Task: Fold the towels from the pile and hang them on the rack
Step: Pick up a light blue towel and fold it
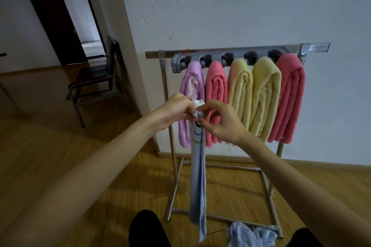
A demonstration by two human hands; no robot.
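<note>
A long, narrow pale-blue towel point(197, 182) hangs straight down from both my hands, in front of the metal rack point(200, 52). My left hand point(176, 110) grips its top end with curled fingers. My right hand point(218, 120) pinches the same top end, beside a small white label. Several folded towels hang from the rack's grey clip bar point(226, 57): a purple towel point(190, 78) at the left, a pink one point(216, 86), two yellow ones point(265, 90), and a pink one point(290, 96) at the right. More pale-blue cloth point(249, 234) lies crumpled on the floor by the rack's base.
A dark chair point(96, 78) stands to the left by a wall corner, with an open doorway point(80, 24) behind it. The floor is wood. The rack stands against a white wall. My dark-clothed knees point(148, 228) show at the bottom edge.
</note>
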